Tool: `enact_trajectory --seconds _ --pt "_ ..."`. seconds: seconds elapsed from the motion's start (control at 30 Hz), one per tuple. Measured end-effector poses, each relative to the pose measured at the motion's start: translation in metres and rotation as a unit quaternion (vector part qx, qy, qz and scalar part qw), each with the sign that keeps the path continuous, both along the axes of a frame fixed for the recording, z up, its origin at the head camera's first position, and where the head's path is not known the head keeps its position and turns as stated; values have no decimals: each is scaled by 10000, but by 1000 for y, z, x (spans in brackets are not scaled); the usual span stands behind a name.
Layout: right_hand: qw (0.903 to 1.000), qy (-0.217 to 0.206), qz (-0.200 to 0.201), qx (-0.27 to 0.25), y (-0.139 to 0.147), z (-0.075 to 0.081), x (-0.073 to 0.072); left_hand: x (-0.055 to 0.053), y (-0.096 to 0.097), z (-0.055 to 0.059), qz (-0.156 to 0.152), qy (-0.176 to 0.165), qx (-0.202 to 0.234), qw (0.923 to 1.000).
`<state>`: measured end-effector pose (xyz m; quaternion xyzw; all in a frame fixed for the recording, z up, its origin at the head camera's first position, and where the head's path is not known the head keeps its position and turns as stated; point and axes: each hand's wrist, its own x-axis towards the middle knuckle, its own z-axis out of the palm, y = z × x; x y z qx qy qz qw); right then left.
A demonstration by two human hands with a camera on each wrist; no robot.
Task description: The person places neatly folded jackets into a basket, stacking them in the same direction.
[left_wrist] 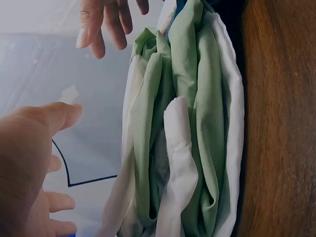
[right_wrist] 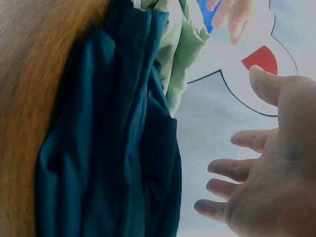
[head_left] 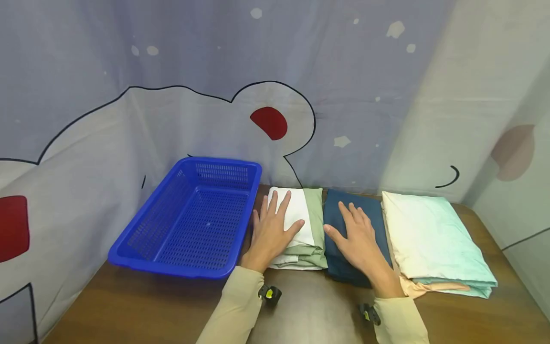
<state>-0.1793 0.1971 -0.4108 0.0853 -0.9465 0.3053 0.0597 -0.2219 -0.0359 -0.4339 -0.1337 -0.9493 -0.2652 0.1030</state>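
Three folded pieces of fabric lie side by side: a white-and-green folded cloth [head_left: 315,215], a dark blue folded cloth [head_left: 371,205] and a pale cream-to-mint folded cloth [head_left: 434,234]. My left hand [head_left: 271,235], fingers spread, is over the white-and-green one; the left wrist view shows a gap between hand and folds [left_wrist: 187,123]. My right hand [head_left: 358,241] is over the dark blue cloth, fingers extended and apart from its layers [right_wrist: 113,128] in the right wrist view. Neither hand holds anything.
A blue plastic basket [head_left: 176,271] with slotted walls stands to the left, with nothing in it. Everything rests on a brown wooden table [head_left: 129,306]. A printed curtain [head_left: 343,95] hangs close behind the table and along its sides.
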Motion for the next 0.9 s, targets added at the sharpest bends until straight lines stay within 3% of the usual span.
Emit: enact_trajectory --seconds 0.47,0.9 --pt "9950 -633 103 -764 -11 -2 -11 -5 -5 -13 118 -352 997 9943" --pt "9906 -764 144 -1122 -18 -12 -23 -8 -6 -18 682 -590 1737 9807"
